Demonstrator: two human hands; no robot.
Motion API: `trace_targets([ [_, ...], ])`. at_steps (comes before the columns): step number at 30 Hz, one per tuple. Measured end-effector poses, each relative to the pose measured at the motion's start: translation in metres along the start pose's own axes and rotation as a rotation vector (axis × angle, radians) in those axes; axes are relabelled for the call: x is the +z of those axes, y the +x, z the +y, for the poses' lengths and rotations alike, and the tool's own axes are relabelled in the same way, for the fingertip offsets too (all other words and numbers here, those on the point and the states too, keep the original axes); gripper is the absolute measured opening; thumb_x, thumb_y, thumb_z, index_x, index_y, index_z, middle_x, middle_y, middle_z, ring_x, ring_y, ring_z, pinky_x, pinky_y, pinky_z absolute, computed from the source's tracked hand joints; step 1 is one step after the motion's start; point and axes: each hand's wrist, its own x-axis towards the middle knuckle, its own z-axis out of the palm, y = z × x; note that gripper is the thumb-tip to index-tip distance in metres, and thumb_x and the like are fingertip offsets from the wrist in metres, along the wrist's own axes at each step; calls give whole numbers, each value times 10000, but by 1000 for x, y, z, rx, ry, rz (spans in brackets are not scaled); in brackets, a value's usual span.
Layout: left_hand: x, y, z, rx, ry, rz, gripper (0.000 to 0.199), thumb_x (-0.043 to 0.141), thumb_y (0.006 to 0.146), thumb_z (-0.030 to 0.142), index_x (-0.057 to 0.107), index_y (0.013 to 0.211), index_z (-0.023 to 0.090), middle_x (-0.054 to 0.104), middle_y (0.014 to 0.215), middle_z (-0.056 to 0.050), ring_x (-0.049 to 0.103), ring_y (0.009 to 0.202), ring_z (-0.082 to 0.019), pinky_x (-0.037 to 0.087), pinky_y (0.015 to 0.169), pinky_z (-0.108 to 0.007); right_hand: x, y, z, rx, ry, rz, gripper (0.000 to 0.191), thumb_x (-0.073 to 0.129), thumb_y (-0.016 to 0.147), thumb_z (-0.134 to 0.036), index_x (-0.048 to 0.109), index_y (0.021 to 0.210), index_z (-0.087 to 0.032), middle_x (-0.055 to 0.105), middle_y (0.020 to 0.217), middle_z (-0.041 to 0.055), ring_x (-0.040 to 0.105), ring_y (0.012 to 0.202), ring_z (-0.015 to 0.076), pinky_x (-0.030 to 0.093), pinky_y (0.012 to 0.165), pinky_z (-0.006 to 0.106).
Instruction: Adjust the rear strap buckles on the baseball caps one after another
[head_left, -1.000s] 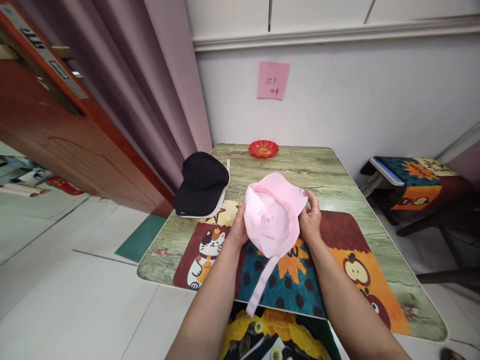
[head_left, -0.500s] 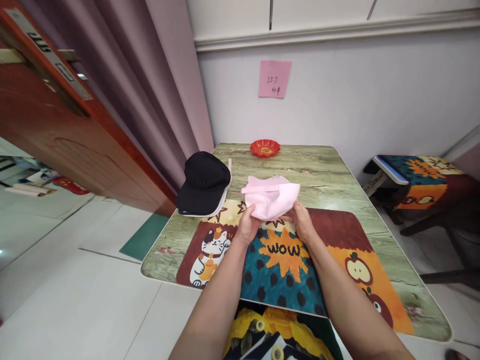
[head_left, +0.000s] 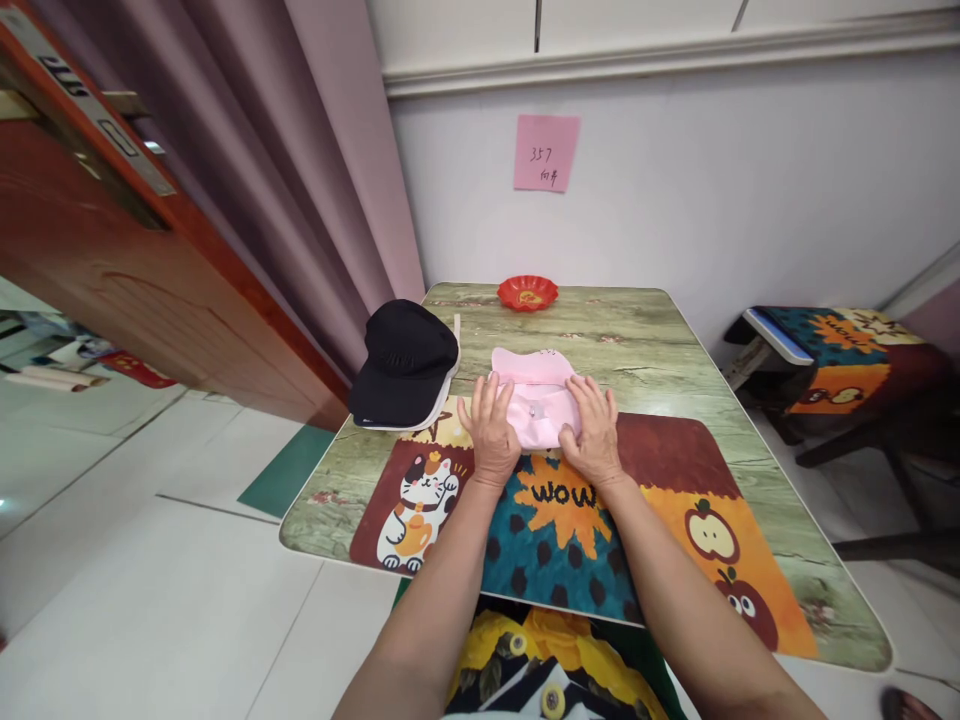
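Note:
A pink cap (head_left: pixel 537 412) lies on the table, its wavy-edged brim toward the wall and its crown toward me. My left hand (head_left: pixel 492 430) rests on the cap's left side with fingers spread. On the right side, my right hand (head_left: pixel 594 430) touches the cap, its fingers also apart. Left of the hands, a black cap (head_left: pixel 405 362) sits on top of a white one (head_left: pixel 444 408), of which only the rim and a strap show.
A red scalloped dish (head_left: pixel 527 293) stands at the back of the wood-patterned table (head_left: pixel 637 335). A colourful mat (head_left: pixel 667 450) lies in front. At the left are a curtain and a wooden door (head_left: pixel 150 290); a stool (head_left: pixel 847 350) stands at the right.
The pink cap has come down flat onto the table. My hands have moved from gripping its near edge to lying over its two sides, with fingers spread.

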Motion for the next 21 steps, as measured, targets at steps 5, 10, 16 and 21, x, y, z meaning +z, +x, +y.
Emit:
trace_targets([
  [5,5,-3,0,-4,-14,-142,603,510,751,63,703,1277,283,661,1369,-106,333,1511,-343,-90,1225,-586,2,-1,-1,39,-133,-47,615,543,798,-239,541,1410,-177,642,1369,127,500,1344,317,196,1183,510],
  [10,12,-6,-13,-10,175,-80,519,552,786,84,677,1274,209,625,1389,-182,305,1516,-377,-120,1201,-626,6,-4,2,136,-217,11,323,596,922,-422,721,1143,-222,730,1092,100,578,1084,287,277,1025,464],
  [16,8,-5,-12,-66,318,-58,401,688,834,313,685,1226,227,659,1267,-183,377,1428,-420,-37,1203,-655,7,-6,8,165,-275,28,204,617,933,-392,761,992,-261,710,916,67,530,921,265,275,908,428],
  [21,9,-5,-8,-19,377,-75,292,619,851,185,699,1127,237,657,1211,-167,388,1423,-402,-58,1205,-649,6,-4,6,173,-278,79,205,499,980,-305,679,950,-210,696,868,81,552,884,266,306,843,389],
])
